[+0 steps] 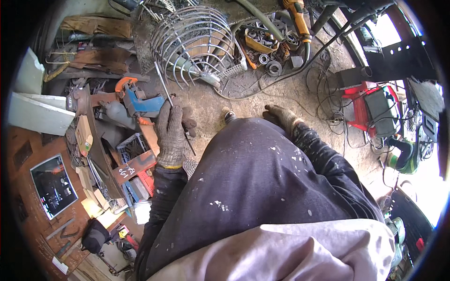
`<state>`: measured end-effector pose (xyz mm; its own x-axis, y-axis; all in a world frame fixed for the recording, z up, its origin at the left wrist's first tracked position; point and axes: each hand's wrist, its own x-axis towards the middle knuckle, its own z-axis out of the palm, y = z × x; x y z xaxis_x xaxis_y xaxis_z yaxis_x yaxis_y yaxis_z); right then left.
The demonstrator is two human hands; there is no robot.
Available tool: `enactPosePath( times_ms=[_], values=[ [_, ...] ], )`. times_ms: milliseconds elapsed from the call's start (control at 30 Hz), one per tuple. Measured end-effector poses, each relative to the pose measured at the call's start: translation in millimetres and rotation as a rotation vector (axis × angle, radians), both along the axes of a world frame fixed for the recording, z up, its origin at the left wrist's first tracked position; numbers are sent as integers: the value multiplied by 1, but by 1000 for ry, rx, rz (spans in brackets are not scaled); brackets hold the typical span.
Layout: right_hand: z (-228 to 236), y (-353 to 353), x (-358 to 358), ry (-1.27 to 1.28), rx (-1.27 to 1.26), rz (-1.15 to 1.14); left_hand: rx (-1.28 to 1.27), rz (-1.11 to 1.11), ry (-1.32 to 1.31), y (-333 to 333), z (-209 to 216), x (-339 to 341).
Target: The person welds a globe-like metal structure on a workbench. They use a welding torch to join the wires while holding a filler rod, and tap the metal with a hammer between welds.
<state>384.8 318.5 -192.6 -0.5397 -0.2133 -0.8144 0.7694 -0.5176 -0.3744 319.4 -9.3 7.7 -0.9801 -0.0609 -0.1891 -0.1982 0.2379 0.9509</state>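
My left hand (pixel 169 131), in a grey knit glove, is closed around a thin welding rod (pixel 163 86). The rod slants from beside the wire cage down past my fingers, its darker end low on the right. A brown lumpy thing (pixel 188 122) shows behind that hand; I cannot tell what it is. My right hand (pixel 282 117), also gloved, is by my right knee, empty with its fingers stretched out to the left. Ahead of both hands lies a rounded cage of bent metal bars (pixel 192 44), apart from them.
An angle grinder (pixel 298 21) and a yellow tray of metal parts (pixel 260 43) lie beyond, near metal rings (pixel 273 69). Cables (pixel 323 89) cross the floor toward a red stool (pixel 360 110) at right. A blue tool (pixel 143 100) and a crate (pixel 132 147) crowd the left.
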Motion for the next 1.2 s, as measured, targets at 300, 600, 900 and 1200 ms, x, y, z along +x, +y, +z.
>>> enactPosePath(
  times_ms=[300, 600, 900, 1200],
  values=[
    [8, 29, -2, 107, 109, 163, -31, 89, -60, 32, 11, 32],
    [57, 20, -6, 127, 145, 212, 33, -2, -15, 35, 15, 40],
    [109, -21, -35, 448, 205, 304, -323, -288, 100, 51, 73, 9],
    [115, -24, -19, 478, 271, 425, -521, -353, 58, 55, 84, -20]
  ],
)
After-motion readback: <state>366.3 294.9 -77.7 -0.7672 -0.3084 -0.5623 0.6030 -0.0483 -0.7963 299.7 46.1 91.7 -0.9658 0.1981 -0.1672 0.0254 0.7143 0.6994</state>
